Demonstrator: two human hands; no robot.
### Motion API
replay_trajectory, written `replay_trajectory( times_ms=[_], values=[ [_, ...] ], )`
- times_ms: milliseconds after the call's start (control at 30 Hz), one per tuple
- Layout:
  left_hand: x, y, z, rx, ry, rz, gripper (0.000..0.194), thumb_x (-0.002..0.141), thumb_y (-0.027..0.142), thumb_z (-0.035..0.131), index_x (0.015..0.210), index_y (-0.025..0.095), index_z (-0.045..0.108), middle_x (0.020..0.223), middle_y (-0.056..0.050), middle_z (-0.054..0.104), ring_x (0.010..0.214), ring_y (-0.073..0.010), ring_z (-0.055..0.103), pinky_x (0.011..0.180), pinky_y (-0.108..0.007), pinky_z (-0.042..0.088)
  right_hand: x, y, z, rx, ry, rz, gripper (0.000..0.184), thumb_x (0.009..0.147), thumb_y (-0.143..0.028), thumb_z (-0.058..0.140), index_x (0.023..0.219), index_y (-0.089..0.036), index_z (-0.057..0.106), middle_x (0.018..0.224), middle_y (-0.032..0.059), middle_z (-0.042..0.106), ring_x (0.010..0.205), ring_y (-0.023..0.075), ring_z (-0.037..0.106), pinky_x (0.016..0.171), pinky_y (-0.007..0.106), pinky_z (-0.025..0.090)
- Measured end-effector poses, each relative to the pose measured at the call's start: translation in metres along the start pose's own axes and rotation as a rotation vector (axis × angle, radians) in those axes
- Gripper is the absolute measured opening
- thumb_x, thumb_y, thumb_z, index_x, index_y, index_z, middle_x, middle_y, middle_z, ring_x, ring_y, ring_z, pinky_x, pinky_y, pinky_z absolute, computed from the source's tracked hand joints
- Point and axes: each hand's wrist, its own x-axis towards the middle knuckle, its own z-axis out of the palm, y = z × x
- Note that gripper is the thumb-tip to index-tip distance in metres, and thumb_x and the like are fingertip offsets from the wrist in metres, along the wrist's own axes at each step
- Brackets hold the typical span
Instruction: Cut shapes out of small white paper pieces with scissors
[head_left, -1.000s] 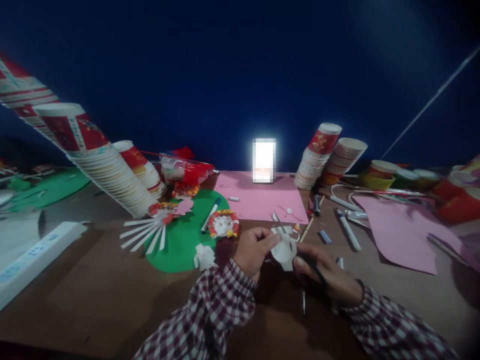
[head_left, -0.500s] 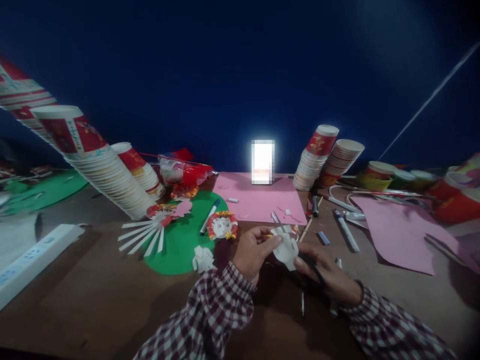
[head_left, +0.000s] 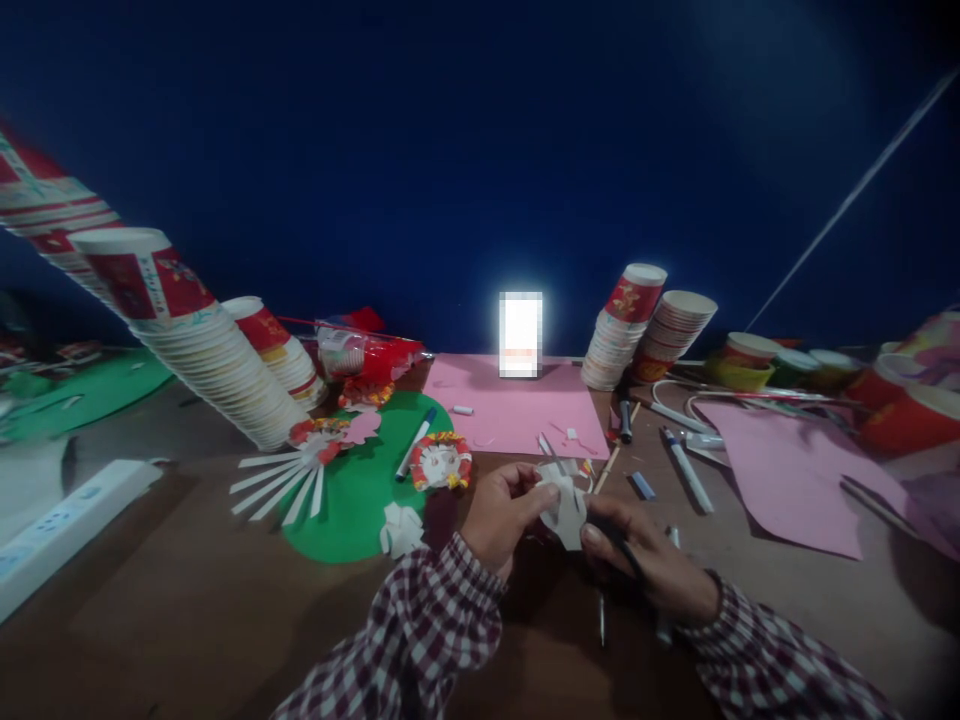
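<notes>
My left hand (head_left: 499, 515) pinches a cut white paper piece (head_left: 564, 518) between thumb and fingers. Closed around the dark handles of a pair of scissors (head_left: 628, 553) is my right hand (head_left: 664, 565), just right of the paper. The metal blades run up past the paper, partly hidden behind it. Left of my hands, a red, white and yellow paper-cup flower (head_left: 442, 463) lies at the edge of a green sheet (head_left: 341, 520). Another white paper cutout (head_left: 403, 530) rests near my left sleeve.
Stacked paper cups (head_left: 210, 370) lean at the left; another stack (head_left: 619, 325) stands at the back right. Pink paper (head_left: 517, 415) lies ahead, with a second pink sheet (head_left: 787, 480) at right. A marker (head_left: 686, 470), a blue-capped marker (head_left: 415, 445) and a power strip (head_left: 67, 530) are on the table.
The whole view has shifted slightly, so things sit a little lower in the picture. The white paper has turned a little between my hands; both keep their hold.
</notes>
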Motion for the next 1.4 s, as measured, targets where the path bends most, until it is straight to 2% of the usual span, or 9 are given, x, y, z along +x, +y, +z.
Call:
replay_trajectory(
  times_ms=[200, 500, 867, 1233, 1400],
  values=[
    [0.0027, -0.0036, -0.0020, 0.008, 0.042, 0.042, 0.032, 0.053, 0.032, 0.076, 0.064, 0.012, 0.053, 0.054, 0.001, 0.057, 0.046, -0.0073, 0.048, 0.043, -0.019, 0.037, 0.0004, 0.0012, 0.0002, -0.013, -0.004, -0.001, 0.040, 0.077, -0.046, 0.062, 0.103, -0.015, 0.059, 0.057, -0.0058, 0.039, 0.047, 0.0074, 0.032, 0.044, 0.019, 0.027],
    [0.0022, -0.0004, 0.0002, -0.039, 0.043, 0.017, 0.031, 0.050, 0.031, 0.077, 0.056, 0.012, 0.053, 0.051, 0.000, 0.056, 0.046, -0.0074, 0.047, 0.047, -0.020, 0.036, 0.0005, 0.0032, 0.0005, -0.072, 0.017, -0.011, 0.040, 0.078, -0.045, 0.061, 0.104, -0.015, 0.060, 0.059, -0.0045, 0.042, 0.049, 0.0083, 0.036, 0.045, 0.019, 0.033],
    [-0.0008, -0.0007, 0.0004, -0.062, 0.042, -0.021, 0.031, 0.049, 0.032, 0.078, 0.057, 0.012, 0.056, 0.053, -0.001, 0.059, 0.049, -0.0085, 0.049, 0.052, -0.022, 0.037, -0.0001, 0.0017, 0.0025, -0.087, 0.056, 0.000, 0.037, 0.077, -0.047, 0.061, 0.098, -0.016, 0.063, 0.062, -0.0026, 0.045, 0.051, 0.0090, 0.037, 0.045, 0.019, 0.035],
    [-0.0001, -0.0011, -0.0008, -0.123, -0.001, -0.048, 0.031, 0.052, 0.030, 0.078, 0.057, 0.012, 0.054, 0.054, -0.001, 0.059, 0.050, -0.0084, 0.050, 0.052, -0.021, 0.038, -0.0002, 0.0018, 0.0028, 0.030, 0.016, 0.022, 0.039, 0.078, -0.052, 0.058, 0.094, -0.017, 0.062, 0.059, -0.0021, 0.047, 0.051, 0.0098, 0.041, 0.043, 0.018, 0.033],
    [0.0004, -0.0022, -0.0018, -0.125, 0.001, -0.051, 0.032, 0.050, 0.030, 0.079, 0.056, 0.012, 0.052, 0.052, 0.000, 0.057, 0.048, -0.0082, 0.049, 0.050, -0.022, 0.037, 0.0009, 0.0001, 0.0022, -0.088, 0.031, -0.020, 0.036, 0.076, -0.050, 0.060, 0.094, -0.019, 0.064, 0.064, -0.0008, 0.050, 0.054, 0.0122, 0.043, 0.050, 0.022, 0.039]
  ],
)
